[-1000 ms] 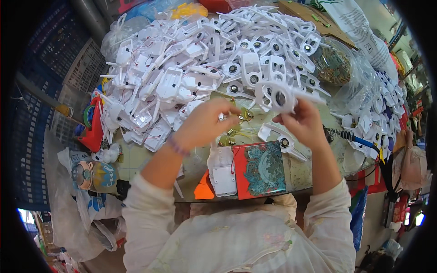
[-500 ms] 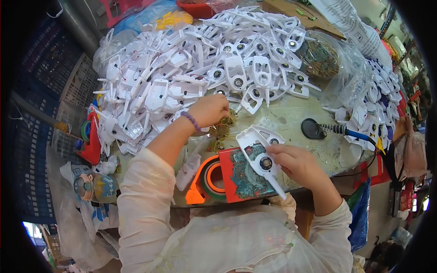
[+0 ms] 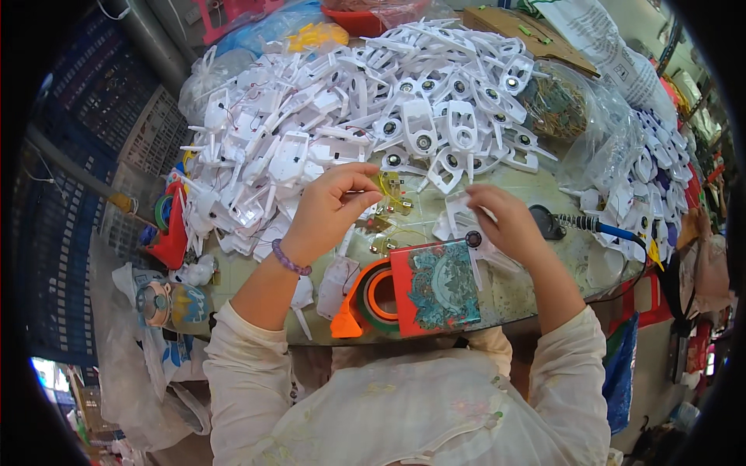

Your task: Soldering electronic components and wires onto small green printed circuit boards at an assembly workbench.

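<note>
Near the tabletop's (image 3: 509, 295) front edge, the white speaker housing (image 3: 473, 239) has cleared the red box (image 3: 439, 287), perhaps freeing workspace, right hand (image 3: 510, 225) loosely open, left hand (image 3: 325, 208) half-curled, both grips unclear

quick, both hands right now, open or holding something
Left hand: partly curled near small wired boards; grip can't be told.
Right hand: partly curled over a white frame; grip can't be told.
</note>
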Demonstrator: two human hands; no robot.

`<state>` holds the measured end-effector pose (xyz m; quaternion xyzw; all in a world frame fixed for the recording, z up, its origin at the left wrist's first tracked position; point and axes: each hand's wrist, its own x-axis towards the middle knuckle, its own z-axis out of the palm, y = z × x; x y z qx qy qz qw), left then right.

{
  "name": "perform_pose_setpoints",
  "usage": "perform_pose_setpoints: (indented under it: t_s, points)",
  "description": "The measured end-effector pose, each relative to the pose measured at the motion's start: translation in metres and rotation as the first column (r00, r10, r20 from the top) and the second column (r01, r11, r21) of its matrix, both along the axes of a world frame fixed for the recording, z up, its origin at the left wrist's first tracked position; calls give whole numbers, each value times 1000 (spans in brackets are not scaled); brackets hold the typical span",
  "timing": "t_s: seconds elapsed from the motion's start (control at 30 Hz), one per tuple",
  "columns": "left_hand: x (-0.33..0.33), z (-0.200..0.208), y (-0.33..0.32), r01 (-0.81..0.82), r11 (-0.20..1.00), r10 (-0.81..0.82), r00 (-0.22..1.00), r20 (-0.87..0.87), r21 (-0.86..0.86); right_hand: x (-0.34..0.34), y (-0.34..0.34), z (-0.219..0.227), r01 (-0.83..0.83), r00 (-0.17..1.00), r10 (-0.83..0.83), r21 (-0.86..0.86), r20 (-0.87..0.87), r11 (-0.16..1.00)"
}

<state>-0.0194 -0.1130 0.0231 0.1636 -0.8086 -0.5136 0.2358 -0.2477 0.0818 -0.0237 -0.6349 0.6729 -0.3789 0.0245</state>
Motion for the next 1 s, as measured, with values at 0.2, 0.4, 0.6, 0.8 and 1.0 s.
perform_pose_setpoints:
  t_s: [0.2, 0.4, 0.6, 0.8, 1.0]
  points:
    - [-4, 3, 7, -48, 996, 29, 965, -262, -69, 46, -60, 21, -265, 889, 205, 94, 409, 960]
    - [-8, 9, 4, -221, 928, 126, 944, -305, -300, 44, -75, 25, -437, 618, 146, 183, 772, 880]
    - [2, -3, -3, -374, 636, 172, 921, -349, -675, 47, -62, 46, -293, 506, 26, 143, 862, 945]
    - [8, -9, 2, -329, 417, 146, 944, -295, -847, 43, -64, 50, -274, 380, 55, 56, 924, 960]
    - [20, -14, 0, -414, 514, 252, 910, -329, -751, 38, -67, 45, -146, 498, 28, 52, 866, 988]
